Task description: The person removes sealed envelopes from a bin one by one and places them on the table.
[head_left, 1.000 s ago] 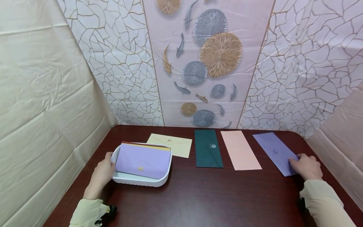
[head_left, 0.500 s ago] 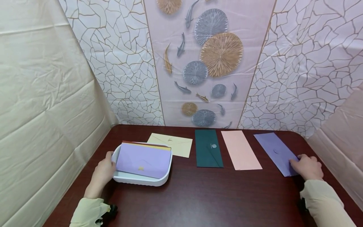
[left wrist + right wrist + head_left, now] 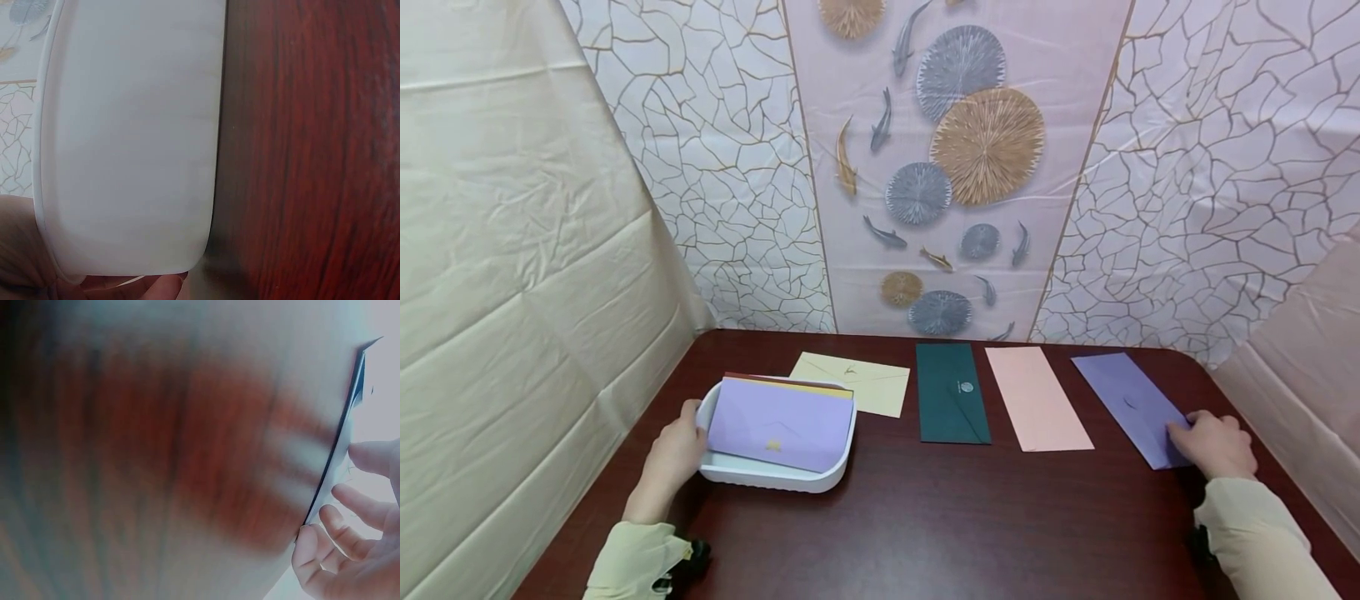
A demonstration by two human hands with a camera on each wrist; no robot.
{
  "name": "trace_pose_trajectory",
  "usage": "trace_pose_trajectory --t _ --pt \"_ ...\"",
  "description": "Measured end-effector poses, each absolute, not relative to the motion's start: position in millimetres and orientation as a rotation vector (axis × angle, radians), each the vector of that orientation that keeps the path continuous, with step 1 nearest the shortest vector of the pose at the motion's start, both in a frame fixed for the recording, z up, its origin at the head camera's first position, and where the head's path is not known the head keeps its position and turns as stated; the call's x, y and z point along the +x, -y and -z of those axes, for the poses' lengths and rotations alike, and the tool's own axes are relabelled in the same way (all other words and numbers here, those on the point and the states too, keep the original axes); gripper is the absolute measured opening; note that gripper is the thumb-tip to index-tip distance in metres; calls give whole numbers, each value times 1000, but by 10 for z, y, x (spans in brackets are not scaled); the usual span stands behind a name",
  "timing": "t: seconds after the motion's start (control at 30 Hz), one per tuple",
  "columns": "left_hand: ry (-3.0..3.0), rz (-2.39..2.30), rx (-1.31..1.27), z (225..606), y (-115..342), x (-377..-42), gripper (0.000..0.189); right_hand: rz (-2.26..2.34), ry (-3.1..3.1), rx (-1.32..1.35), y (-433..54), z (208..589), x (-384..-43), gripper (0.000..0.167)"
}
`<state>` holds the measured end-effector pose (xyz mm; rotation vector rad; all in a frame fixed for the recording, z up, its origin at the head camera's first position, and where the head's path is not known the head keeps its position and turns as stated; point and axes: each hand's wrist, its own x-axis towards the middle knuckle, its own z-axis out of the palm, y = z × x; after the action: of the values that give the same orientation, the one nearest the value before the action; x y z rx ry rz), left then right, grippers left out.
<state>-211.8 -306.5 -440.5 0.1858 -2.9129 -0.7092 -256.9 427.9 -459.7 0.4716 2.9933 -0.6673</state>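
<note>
My left hand (image 3: 674,450) grips the left end of a white plastic basket (image 3: 808,481). In the left wrist view the basket's smooth side wall (image 3: 137,137) fills the middle, with fingertips (image 3: 165,287) curled under its end. Leaning inside the basket, a lilac envelope (image 3: 778,425) with a gold mark covers yellow and dark red ones behind it. At the far right, a darker purple envelope (image 3: 1129,404) lies slanted on the table. My right hand (image 3: 1217,446) holds its near right edge, thumb on top; in the right wrist view the fingers (image 3: 369,509) curl at the envelope's edge.
Behind the basket lies a cream envelope (image 3: 861,383), partly covered by it. A dark green envelope (image 3: 951,396) and a pink envelope (image 3: 1037,400) lie side by side toward the right. The dark red table (image 3: 947,525) meets a patterned cloth (image 3: 730,167) at its back edge.
Both hands keep their places on the basket and the purple envelope. Only a slight drift of the whole head view shows.
</note>
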Motion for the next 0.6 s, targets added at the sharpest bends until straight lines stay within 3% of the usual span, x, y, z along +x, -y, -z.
trace_pose_trajectory --t 0.33,0.6 --pt "2912 713 185 4408 3067 -2121 42 698 -3138 535 -4184 4612 -2588 51" --pt "2905 721 173 4432 3091 -2124 42 761 -3279 403 -3853 4622 -2693 47"
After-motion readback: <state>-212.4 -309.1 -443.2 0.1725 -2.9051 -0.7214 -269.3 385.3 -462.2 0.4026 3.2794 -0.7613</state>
